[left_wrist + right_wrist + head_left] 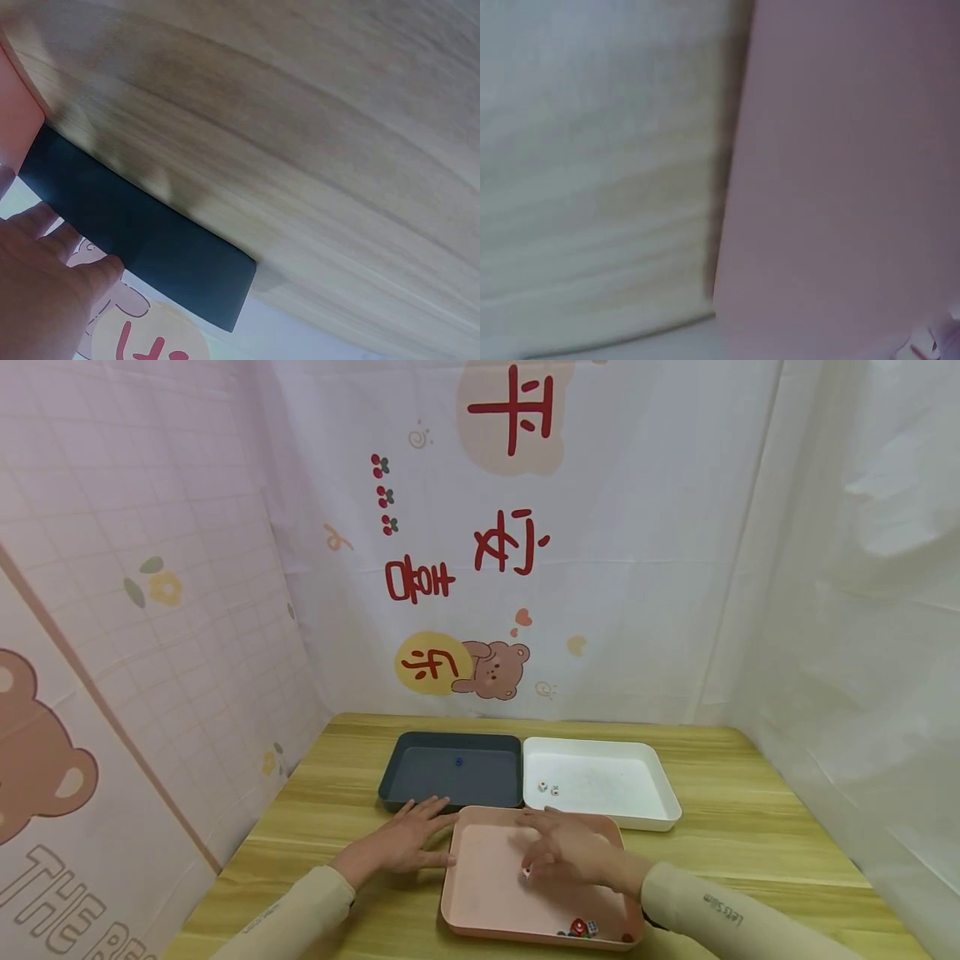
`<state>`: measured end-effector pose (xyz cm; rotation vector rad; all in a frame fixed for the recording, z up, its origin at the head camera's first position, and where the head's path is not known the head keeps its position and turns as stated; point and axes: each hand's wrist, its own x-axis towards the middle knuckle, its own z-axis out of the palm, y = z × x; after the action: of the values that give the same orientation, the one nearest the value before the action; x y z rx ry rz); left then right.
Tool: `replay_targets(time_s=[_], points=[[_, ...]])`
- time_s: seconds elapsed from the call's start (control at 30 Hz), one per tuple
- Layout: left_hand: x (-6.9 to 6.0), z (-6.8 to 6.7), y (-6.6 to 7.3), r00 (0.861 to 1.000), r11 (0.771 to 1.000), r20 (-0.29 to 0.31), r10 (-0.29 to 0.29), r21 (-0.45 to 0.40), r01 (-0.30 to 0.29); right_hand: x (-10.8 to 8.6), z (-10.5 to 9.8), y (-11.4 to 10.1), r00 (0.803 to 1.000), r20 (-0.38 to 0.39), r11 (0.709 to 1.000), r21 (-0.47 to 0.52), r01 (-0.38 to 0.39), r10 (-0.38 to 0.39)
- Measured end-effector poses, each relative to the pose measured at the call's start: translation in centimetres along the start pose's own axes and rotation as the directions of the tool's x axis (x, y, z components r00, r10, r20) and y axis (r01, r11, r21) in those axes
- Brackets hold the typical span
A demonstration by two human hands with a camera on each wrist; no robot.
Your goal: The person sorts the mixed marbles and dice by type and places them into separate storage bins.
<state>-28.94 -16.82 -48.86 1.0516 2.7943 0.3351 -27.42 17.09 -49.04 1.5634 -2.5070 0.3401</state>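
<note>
A pink tray (480, 893) lies nearest me. My right hand (573, 853) is over it, with thumb and finger pinching a small white die (527, 872) with a red dot. Several small dice gather at the tray's near right side, among them a red one (577, 927) and a pale blue one (592, 928). My left hand (405, 837) spreads its fingers by the pink tray's left rim, thumb near the rim, fingertips by the dark tray (420, 783). The left wrist view shows this hand (45, 281) beside the dark tray's wall (142, 225).
Behind stand the dark tray, with one blue die (459, 762), and a white tray (600, 777), with two white dice (543, 787) at its near left. All sit on a wood-grain table (738, 827). Printed cloth (637, 568) hangs at the back and sides.
</note>
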Motion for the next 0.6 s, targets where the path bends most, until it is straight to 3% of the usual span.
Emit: replay_targets(time_s=[0.1,0.3,0.43,0.6], points=[[0.0,0.1,-0.1,1.0,1.0,0.0,0.001,0.003,-0.001,0.1,-0.9,0.4,0.995,-0.008,0.994,0.042,-0.104,0.104],[-0.1,-0.1,0.1,1.0,1.0,0.002,0.002,-0.01,-0.002,0.3,-2.6,2.3,0.969,-0.108,0.975,0.042,-0.217,0.22],[-0.1,-0.2,0.1,1.0,1.0,0.003,-0.001,-0.01,0.001,0.0,-3.5,4.1,0.928,-0.18,0.945,0.043,-0.323,0.326],[-0.2,-0.2,0.3,1.0,1.0,0.003,0.001,-0.011,-0.001,-1.3,-3.8,6.6,0.868,-0.213,0.891,0.031,-0.453,0.449]])
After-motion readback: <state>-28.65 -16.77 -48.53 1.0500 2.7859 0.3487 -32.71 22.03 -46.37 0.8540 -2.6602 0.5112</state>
